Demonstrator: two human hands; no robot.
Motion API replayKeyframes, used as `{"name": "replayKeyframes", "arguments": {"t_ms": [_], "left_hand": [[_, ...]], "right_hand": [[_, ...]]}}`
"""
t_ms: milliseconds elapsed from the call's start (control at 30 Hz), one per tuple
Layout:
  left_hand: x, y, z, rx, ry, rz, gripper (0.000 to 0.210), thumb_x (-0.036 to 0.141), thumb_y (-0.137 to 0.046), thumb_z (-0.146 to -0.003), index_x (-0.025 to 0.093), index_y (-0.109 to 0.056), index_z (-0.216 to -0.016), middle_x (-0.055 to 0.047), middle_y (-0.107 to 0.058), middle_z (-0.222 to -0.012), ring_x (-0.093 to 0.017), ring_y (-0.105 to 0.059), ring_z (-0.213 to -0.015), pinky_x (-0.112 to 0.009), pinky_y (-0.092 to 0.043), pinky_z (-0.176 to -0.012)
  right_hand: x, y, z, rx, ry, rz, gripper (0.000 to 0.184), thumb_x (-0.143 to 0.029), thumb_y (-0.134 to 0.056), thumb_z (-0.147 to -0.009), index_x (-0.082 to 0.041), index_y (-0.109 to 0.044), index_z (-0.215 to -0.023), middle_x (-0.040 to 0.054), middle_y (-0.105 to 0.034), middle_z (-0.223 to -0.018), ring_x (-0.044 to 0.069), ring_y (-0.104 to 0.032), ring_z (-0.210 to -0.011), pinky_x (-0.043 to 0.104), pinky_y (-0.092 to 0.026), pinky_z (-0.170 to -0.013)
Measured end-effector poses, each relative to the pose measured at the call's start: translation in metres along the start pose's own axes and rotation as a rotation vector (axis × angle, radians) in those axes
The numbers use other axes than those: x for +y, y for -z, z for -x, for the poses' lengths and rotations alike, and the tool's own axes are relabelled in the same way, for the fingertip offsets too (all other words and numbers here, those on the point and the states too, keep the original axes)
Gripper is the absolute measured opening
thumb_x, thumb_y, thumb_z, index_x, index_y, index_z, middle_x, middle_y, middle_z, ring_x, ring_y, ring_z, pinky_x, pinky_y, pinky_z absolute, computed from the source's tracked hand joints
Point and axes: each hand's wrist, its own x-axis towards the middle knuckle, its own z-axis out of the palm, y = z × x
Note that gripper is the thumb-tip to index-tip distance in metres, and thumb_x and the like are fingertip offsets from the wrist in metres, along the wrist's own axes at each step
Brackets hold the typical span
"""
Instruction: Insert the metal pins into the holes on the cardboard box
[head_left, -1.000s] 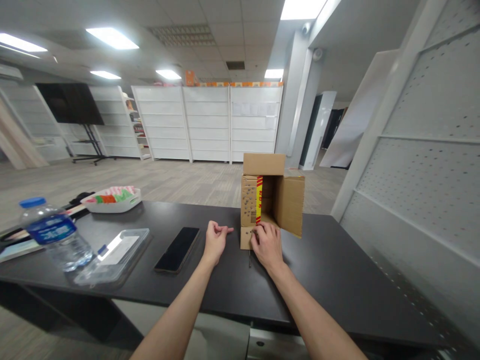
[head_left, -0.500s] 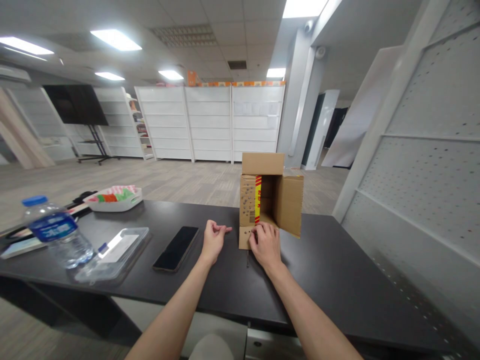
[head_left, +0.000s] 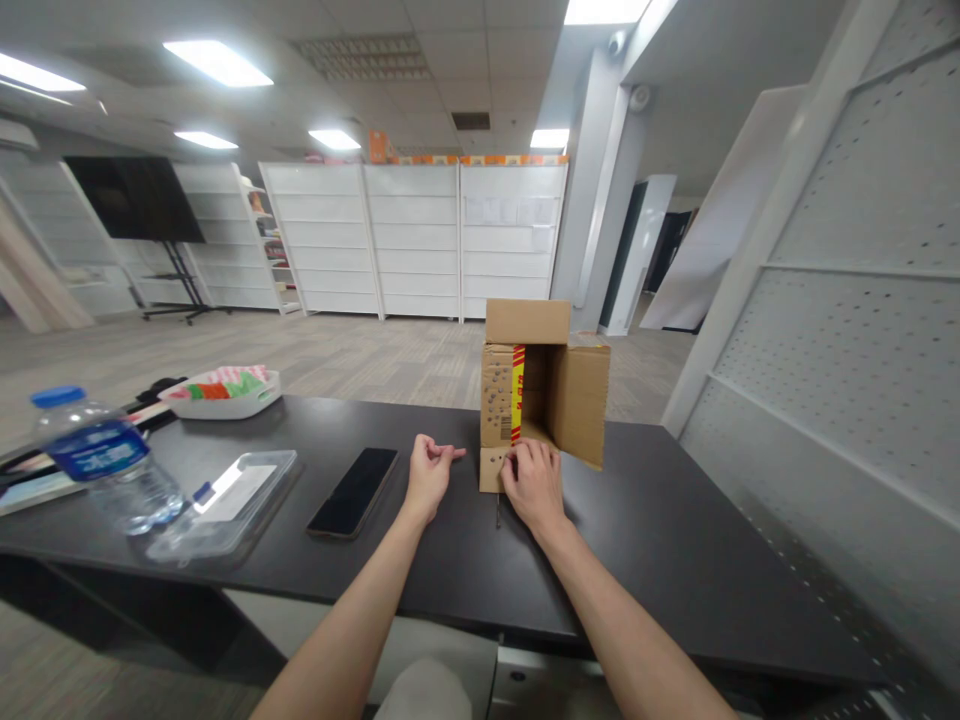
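Observation:
An open cardboard box (head_left: 543,385) lies on its side on the dark table (head_left: 637,520), its opening facing me. Its left flap (head_left: 496,398) carries yellow-red tape and a cluster of small dark dots or holes. More dots mark the lower flap (head_left: 491,470). My right hand (head_left: 534,483) is at that lower flap, thumb and fingers drawn together; anything in them is hidden. A thin dark rod-like piece (head_left: 498,512) shows just below the flap. Left of the box, my left hand (head_left: 430,474) is held closed in a pinch, with one finger pointing right; what it may hold is too small to make out.
To the left lie a black phone (head_left: 353,492), a clear plastic case (head_left: 225,505) and a tilted water bottle (head_left: 112,460). Behind them is a white basket (head_left: 221,402) with colourful packets. A perforated panel (head_left: 840,350) rises at the right.
The camera view has shifted slightly. Both hands keep nearly the same place and pose, and the box stays put.

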Motion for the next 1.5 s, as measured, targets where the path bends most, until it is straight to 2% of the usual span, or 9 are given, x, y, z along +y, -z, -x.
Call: {"name": "replayKeyframes", "arguments": {"t_ms": [233,667,1300,1500], "left_hand": [[0.0006,-0.0026,0.0011,0.004,-0.011,0.006,0.033,0.024,-0.060,-0.076,0.022,-0.027,-0.078,0.010,-0.045,-0.065,-0.019,-0.070,-0.077,-0.022,-0.043,-0.072],[0.0013,-0.0024,0.0032,0.009,0.012,0.005,0.034,0.027,-0.060,-0.076,0.022,-0.026,-0.078,0.010,-0.045,-0.067,-0.018,-0.070,-0.076,-0.023,-0.042,-0.072],[0.0056,-0.0032,0.0037,-0.011,0.015,-0.026,0.034,0.029,-0.059,-0.077,0.023,-0.026,-0.077,0.008,-0.053,-0.066,-0.022,-0.070,-0.080,-0.026,-0.043,-0.074],[0.0041,-0.0030,0.0033,-0.011,0.011,-0.023,0.032,0.025,-0.058,-0.078,0.022,-0.026,-0.077,0.008,-0.052,-0.066,-0.020,-0.070,-0.080,-0.023,-0.043,-0.072]], "right_hand": [[0.0024,0.0007,0.0011,-0.034,-0.002,0.027,0.007,-0.022,-0.049,-0.085,-0.018,-0.055,-0.086,0.0088,-0.059,-0.100,0.023,-0.047,-0.095,0.036,-0.031,-0.086],[0.0031,-0.0011,0.0016,-0.014,0.019,0.042,0.009,-0.020,-0.046,-0.087,-0.018,-0.055,-0.085,0.0089,-0.059,-0.099,0.023,-0.048,-0.093,0.035,-0.031,-0.084],[0.0018,-0.0009,0.0015,-0.003,0.014,0.048,0.008,-0.019,-0.046,-0.085,-0.018,-0.054,-0.084,0.0082,-0.059,-0.096,0.022,-0.047,-0.092,0.034,-0.031,-0.082],[0.0012,-0.0003,0.0009,-0.011,0.009,0.050,0.006,-0.020,-0.048,-0.083,-0.019,-0.054,-0.084,0.0078,-0.059,-0.095,0.023,-0.048,-0.092,0.035,-0.031,-0.081]]}}
